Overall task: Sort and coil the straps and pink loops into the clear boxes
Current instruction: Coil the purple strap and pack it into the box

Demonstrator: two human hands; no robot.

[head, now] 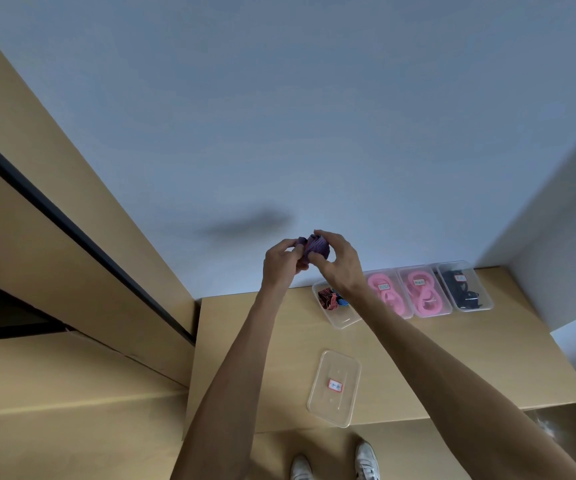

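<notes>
Shoes (335,464) cut off; left hand (281,259), right hand (336,261) pinch blurred, seemingly coiled strap (317,249).

Labels (335,385) too small to read; right hand (336,263) hides part of strap box (343,320)

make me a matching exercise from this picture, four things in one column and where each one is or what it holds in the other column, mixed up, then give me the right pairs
Column one:
1. striped strap
2. lid with red-edged label
3. far right box
4. leftmost box in the row

Column two:
A. lies alone on the near part of the table
B. holds black straps
C. held up between both hands
D. holds red-and-black and blue striped straps

Pairs: 1-C, 2-A, 3-B, 4-D. The left hand and right hand both grip the strap above the table.
</notes>
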